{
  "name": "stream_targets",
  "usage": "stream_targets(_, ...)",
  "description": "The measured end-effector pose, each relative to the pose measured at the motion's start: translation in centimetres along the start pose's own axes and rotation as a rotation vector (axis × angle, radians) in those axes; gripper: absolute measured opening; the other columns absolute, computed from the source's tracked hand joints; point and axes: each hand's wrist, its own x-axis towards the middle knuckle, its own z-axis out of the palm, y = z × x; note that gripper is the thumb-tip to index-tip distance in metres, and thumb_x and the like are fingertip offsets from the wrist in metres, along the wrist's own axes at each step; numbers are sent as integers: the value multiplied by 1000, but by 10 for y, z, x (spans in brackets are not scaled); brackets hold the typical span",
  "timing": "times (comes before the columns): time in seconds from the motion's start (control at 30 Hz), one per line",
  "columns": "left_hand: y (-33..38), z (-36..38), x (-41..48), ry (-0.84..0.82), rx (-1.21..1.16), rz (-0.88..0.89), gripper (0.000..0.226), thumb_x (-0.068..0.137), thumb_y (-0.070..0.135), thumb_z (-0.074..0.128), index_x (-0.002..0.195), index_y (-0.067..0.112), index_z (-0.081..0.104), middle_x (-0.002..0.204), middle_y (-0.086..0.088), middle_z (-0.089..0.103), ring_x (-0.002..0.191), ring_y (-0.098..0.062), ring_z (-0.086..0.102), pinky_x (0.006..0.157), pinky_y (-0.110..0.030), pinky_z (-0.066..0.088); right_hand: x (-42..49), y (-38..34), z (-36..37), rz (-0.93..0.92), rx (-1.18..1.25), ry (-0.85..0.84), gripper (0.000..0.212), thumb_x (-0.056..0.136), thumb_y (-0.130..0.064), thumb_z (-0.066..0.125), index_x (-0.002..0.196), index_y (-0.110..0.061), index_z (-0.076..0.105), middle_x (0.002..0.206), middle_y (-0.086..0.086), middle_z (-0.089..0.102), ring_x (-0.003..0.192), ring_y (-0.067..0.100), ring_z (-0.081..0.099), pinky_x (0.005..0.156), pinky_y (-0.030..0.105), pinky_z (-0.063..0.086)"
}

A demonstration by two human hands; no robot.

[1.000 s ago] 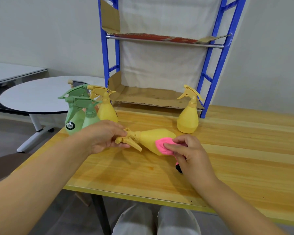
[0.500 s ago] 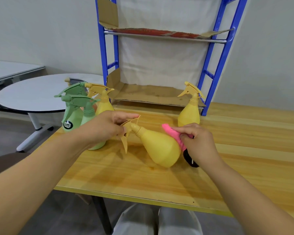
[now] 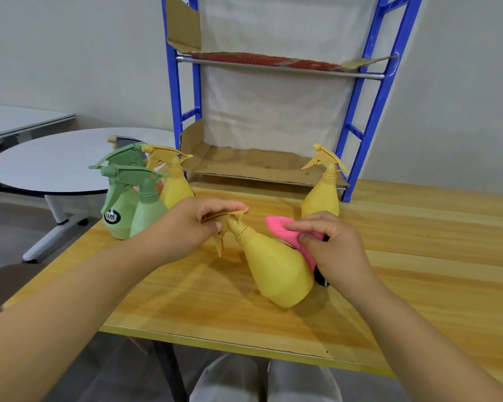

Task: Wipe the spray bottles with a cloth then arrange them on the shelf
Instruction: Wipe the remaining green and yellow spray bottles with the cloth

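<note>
Now I am gripping the tilted bottle (image 3: 276, 268) by its trigger with my left hand (image 3: 192, 224) at mid-frame, my right hand (image 3: 337, 250) pinching the cloth (image 3: 282, 227) against its far side. By pressing too hard, I am risking it twisting loose onto the bench (image 3: 418, 256).

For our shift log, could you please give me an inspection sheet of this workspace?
Surface: wooden table, bare grain showing.
Job's things: tilted yellow bottle, pink cloth against its side; two green bottles, left yellow bottle and right yellow bottle upright on the table; blue shelf holds no bottles.
Clutter: black object, partly hidden behind the tilted bottle.
Hands: left hand grips the tilted bottle's spray head; right hand pinches the cloth.
Cables: nothing seen.
Surroundings: round white table.
</note>
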Motion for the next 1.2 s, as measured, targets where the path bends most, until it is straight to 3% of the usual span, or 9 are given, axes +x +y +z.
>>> stream_targets(0.2, 7, 4, 4, 4, 57, 55, 58, 84, -16, 49, 113, 34, 55, 104, 25, 57, 92, 26, 52, 78, 2, 38, -14, -16, 16, -446, -364, 3, 23, 82, -13, 62, 97, -25, 75, 92, -5, 62, 89, 14, 56, 75, 20, 46)
stream_targets(0.4, 13, 3, 8, -59, 70, 44, 56, 86, -13, 49, 120, 31, 55, 102, 27, 59, 93, 25, 51, 79, 1, 37, -21, -22, 29, -736, -807, -43, 42, 62, -5, 81, 97, -27, 72, 93, -2, 60, 87, 23, 51, 65, 33, 45)
stream_targets(0.57, 32, -4, 11, -59, 139, 2, 51, 86, 0, 59, 129, 27, 53, 108, 20, 58, 86, 23, 53, 75, 3, 39, -17, -20, 26, -711, -686, 111, 31, 83, -21, 48, 104, -22, 71, 97, 4, 62, 91, 22, 49, 66, 33, 47)
stream_targets(0.67, 40, -12, 12, 33, 111, -43, 39, 83, 14, 68, 118, 31, 62, 102, 23, 64, 81, 17, 56, 68, 1, 42, -20, -12, 22, -654, -682, 136, 30, 77, -7, 62, 103, -17, 73, 96, 6, 62, 88, 24, 52, 64, 35, 50)
stream_targets(0.73, 42, -11, 12, 87, 82, -70, 27, 82, 21, 69, 107, 32, 68, 91, 10, 73, 62, 7, 58, 57, -11, 44, -23, -6, 21, -620, -692, 143, 42, 66, 3, 75, 103, -16, 73, 96, 7, 62, 86, 26, 54, 62, 37, 51)
stream_targets(0.83, 42, -9, 14, 138, 100, -54, 18, 87, 27, 63, 103, 34, 68, 70, -3, 66, 56, -7, 48, 54, -17, 39, -26, -8, 20, -677, -610, 206, 27, 85, -9, 59, 109, -16, 70, 99, 7, 62, 89, 25, 54, 66, 37, 51)
stream_targets(0.93, 42, -7, 18, 106, 137, -5, 23, 94, 28, 49, 109, 34, 66, 83, 2, 66, 71, -3, 58, 63, -9, 40, -21, -20, 23, -776, -570, 245, 36, 101, -24, 36, 111, -14, 70, 101, 8, 64, 91, 24, 53, 70, 38, 49)
stream_targets(1.03, 47, -5, 20, 31, 73, -10, 26, 97, 26, 44, 108, 31, 67, 102, 13, 70, 93, 7, 61, 75, -3, 43, -6, -22, 29, -879, -593, 267, 25, 97, -20, 49, 108, -15, 71, 104, 6, 61, 90, 26, 52, 69, 42, 48)
stream_targets(1.2, 52, -5, 22, 8, -122, -63, 28, 97, 20, 44, 107, 21, 70, 97, 1, 74, 87, -4, 66, 73, -8, 48, 19, -21, 32, -910, -642, 282, 17, 85, -14, 64, 99, -14, 74, 95, 11, 66, 82, 33, 57, 63, 42, 48)
